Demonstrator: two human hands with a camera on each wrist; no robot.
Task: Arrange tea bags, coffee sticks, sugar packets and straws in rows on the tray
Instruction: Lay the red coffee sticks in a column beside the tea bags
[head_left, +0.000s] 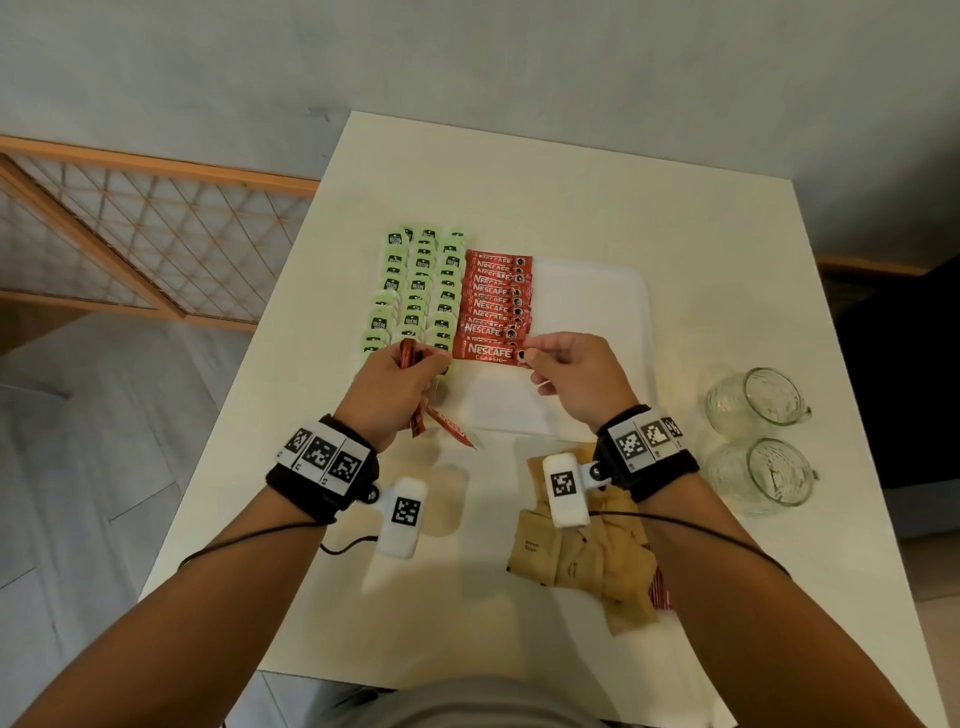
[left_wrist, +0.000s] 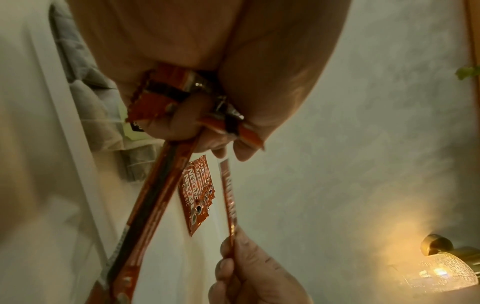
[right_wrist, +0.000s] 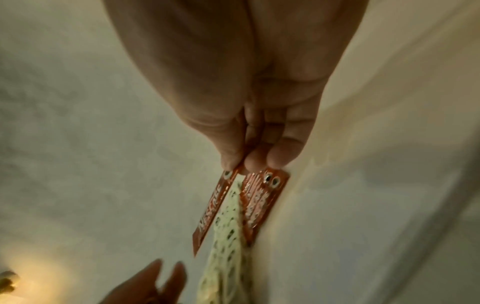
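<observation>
Coffee stick (head_left: 491, 352) – pinched at its end by right hand (head_left: 574, 382), just above the near end of the coffee row (head_left: 496, 296); step = coffee row. Left hand (head_left: 392, 384) clamps spare sticks (head_left: 415, 387) w/ fingers curled, palm down. Next: lower it flat, aligned w/ row. Tea bags (head_left: 415, 291) beyond left hand; sugar packets (head_left: 582, 556) under right wrist. Tray (head_left: 597, 312) – bare part beyond right hand.

Three tea-bag rows (head_left: 415, 291), one coffee-stick row (head_left: 496, 301), two glass cups (head_left: 758, 397).
</observation>
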